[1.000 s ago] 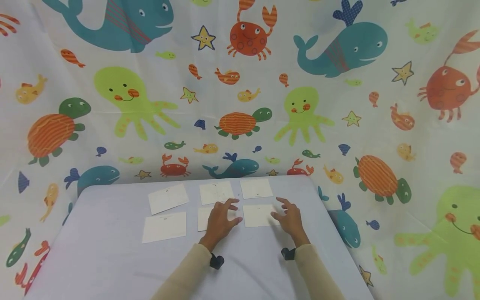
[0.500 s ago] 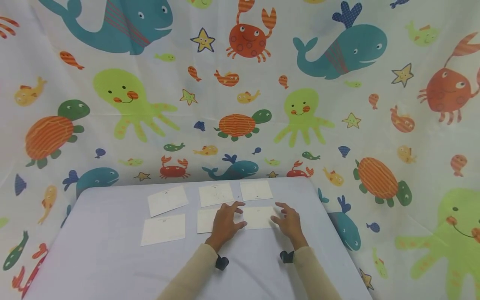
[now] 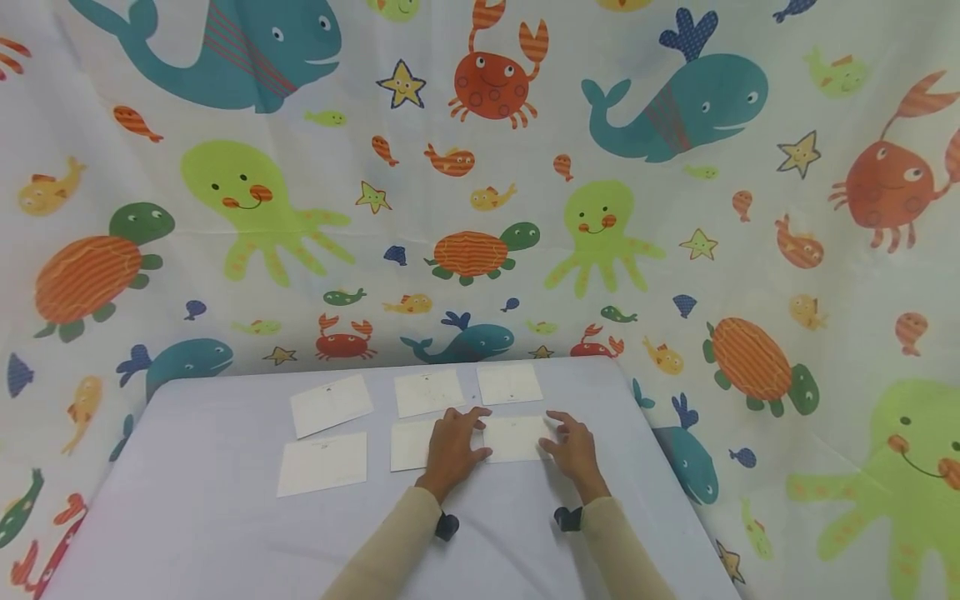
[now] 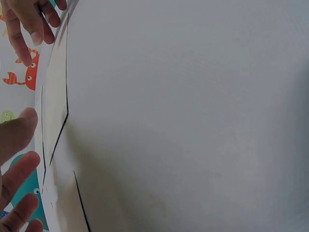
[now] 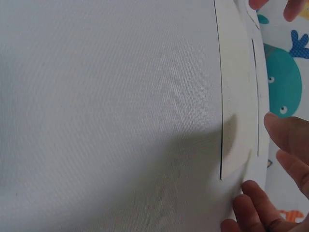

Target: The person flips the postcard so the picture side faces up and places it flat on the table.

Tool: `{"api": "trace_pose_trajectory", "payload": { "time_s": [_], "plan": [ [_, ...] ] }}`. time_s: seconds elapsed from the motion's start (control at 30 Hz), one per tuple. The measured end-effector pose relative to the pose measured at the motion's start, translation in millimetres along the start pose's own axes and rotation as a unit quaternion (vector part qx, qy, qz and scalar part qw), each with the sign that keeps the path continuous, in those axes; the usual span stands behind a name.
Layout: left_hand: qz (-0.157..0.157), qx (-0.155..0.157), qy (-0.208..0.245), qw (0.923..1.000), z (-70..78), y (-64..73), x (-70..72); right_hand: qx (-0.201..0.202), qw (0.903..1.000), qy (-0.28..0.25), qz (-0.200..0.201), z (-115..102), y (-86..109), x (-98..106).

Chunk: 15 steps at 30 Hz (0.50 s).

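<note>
A white card (image 3: pixel 513 440) lies flat at the front right of two rows, with a small dark mark near its far edge. My left hand (image 3: pixel 453 450) is at its left edge, thumb and fingers bent and apart, with nothing held. At the right edge is my right hand (image 3: pixel 574 454), its fingers also loosely curved around air. In the right wrist view the fingertips (image 5: pixel 251 188) are close to the tabletop by the card's corner; whether they touch is unclear. My left hand and wrist partly cover the front middle card (image 3: pixel 408 446).
Behind lie a back right card (image 3: pixel 510 384), a back middle card (image 3: pixel 429 393) and a tilted back left card (image 3: pixel 331 406). A front left card (image 3: pixel 322 465) sits apart. The table (image 3: pixel 187 500) has a white cover. A sea-animal curtain (image 3: pixel 300 100) hangs behind it.
My left hand has moved right, from over the front middle card to the left edge of the front right card. The right hand has barely moved, and the cards lie as before.
</note>
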State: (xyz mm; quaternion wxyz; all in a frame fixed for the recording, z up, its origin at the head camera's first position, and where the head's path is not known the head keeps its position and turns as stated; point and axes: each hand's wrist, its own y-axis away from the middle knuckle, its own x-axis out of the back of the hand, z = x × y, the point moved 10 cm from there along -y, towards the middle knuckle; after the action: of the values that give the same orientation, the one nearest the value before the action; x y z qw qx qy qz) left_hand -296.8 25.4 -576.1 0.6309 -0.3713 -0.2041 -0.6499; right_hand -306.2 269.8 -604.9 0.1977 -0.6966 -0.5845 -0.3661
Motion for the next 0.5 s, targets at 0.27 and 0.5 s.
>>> {"api": "trace_pose_trajectory", "payload": {
  "time_s": [0.27, 0.5],
  "plan": [
    [0.001, -0.004, -0.009, 0.9999, 0.2, -3.7, -5.3, 0.008, 0.9999, -0.006, 0.004, -5, 0.4, -1],
    [0.009, -0.023, -0.032, 0.9992, 1.8, -5.2, -11.8, 0.015, 0.9998, -0.004, 0.011, -3, -1.2, -3]
  ]
}}
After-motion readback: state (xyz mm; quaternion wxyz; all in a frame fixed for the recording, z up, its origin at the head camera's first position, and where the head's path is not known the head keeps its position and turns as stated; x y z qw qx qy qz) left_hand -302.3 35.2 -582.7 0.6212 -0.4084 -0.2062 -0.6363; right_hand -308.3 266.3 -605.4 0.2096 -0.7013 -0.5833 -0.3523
